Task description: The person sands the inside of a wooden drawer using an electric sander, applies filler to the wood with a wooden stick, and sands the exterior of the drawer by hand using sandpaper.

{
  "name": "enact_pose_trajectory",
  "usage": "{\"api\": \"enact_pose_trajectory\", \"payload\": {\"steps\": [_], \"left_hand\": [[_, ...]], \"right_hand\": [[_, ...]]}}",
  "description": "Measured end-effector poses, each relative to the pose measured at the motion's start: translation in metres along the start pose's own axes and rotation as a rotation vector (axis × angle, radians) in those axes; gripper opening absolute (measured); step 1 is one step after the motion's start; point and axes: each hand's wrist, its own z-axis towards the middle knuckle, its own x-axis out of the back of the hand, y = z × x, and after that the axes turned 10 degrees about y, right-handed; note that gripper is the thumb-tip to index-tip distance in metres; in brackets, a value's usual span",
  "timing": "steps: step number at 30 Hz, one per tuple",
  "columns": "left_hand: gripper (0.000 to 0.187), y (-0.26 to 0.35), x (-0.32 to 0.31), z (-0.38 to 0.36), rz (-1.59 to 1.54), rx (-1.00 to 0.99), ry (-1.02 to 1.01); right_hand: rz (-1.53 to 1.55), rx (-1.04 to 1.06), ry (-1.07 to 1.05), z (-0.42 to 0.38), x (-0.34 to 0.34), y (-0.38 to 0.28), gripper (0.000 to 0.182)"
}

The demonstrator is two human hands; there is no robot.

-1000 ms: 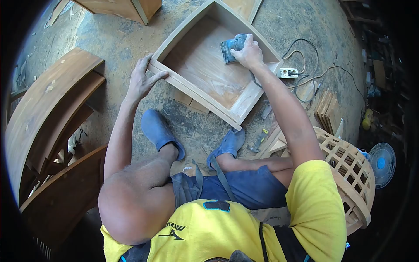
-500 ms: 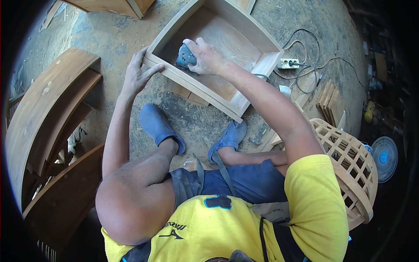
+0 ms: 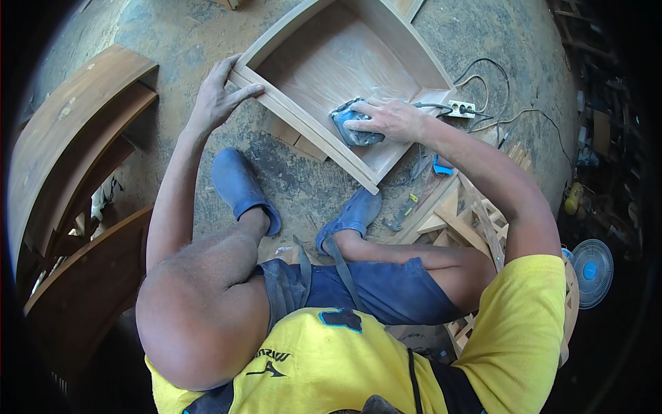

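Note:
My right hand point(image 3: 396, 120) is closed over a blue electric sander point(image 3: 355, 127), which rests on the dusty inside bottom of a wooden drawer point(image 3: 314, 138). The sander is near the drawer's lower right corner, and its cord runs out past my wrist to the right. At the drawer's left corner my left hand point(image 3: 219, 96) grips the rim, thumb along the near edge and fingers round the outside. The drawer has curved sides and lies open side up; the sander's pad is hidden beneath its body.
A power strip point(image 3: 460, 109) with cables lies right of the drawer. A hammer point(image 3: 401, 212) and wood pieces are by my foot. Curved wooden furniture point(image 3: 76, 131) stands at left, a wooden lattice point(image 3: 571, 303) and a fan point(image 3: 592, 270) at right.
My right hand has moved the sander right and toward me, from the drawer's left part to near its lower right corner. My left hand stays on the left corner.

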Motion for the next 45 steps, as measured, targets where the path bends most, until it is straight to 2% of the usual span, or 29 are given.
{"api": "enact_pose_trajectory", "payload": {"steps": [4, 9, 13, 17, 18, 20, 23, 29, 34, 35, 37, 42, 45], "left_hand": [[0.086, -0.001, 0.001, 0.001, -0.007, -0.011, -0.009], [0.086, -0.005, -0.002, 0.001, -0.036, -0.029, 0.009], [0.085, -0.004, -0.001, -0.001, -0.016, -0.043, 0.016], [0.085, -0.005, -0.004, -0.001, 0.007, -0.013, 0.019], [0.085, -0.008, -0.005, -0.001, 0.005, -0.017, 0.011], [0.086, -0.011, -0.006, 0.001, -0.017, -0.025, 0.014], [0.086, -0.004, -0.002, 0.001, 0.004, -0.004, 0.001], [0.084, -0.003, -0.003, 0.0, -0.018, 0.0, 0.0], [0.084, -0.003, -0.003, 0.001, -0.055, -0.021, -0.016], [0.084, -0.003, -0.002, 0.001, -0.057, -0.015, -0.015], [0.084, -0.003, -0.002, 0.002, -0.074, -0.016, -0.013], [0.085, -0.002, -0.001, 0.0, -0.069, -0.006, -0.017], [0.084, -0.002, -0.003, 0.001, -0.047, -0.015, -0.004]], "right_hand": [[-0.034, 0.153, -0.097, -0.001, 0.0, 0.008, 0.058], [0.0, 0.207, -0.128, 0.001, -0.001, 0.008, 0.057], [0.036, 0.148, -0.056, 0.02, 0.001, 0.003, 0.061], [0.019, -0.018, 0.03, 0.064, 0.014, 0.015, 0.08], [0.022, -0.026, 0.031, 0.076, 0.015, 0.02, 0.08], [0.037, -0.187, 0.159, 0.091, 0.018, 0.025, 0.081], [0.035, -0.228, 0.15, 0.085, 0.018, 0.021, 0.082], [0.042, -0.151, 0.051, 0.014, 0.004, -0.005, 0.077], [0.032, -0.08, -0.036, -0.022, -0.001, 0.0, 0.069], [0.032, -0.088, -0.032, -0.022, -0.002, 0.001, 0.069], [-0.044, 0.09, -0.067, -0.021, -0.002, 0.006, 0.065], [-0.057, 0.175, -0.093, -0.016, -0.006, 0.015, 0.063], [-0.044, 0.2, -0.025, -0.003, -0.006, 0.016, 0.062]]}}
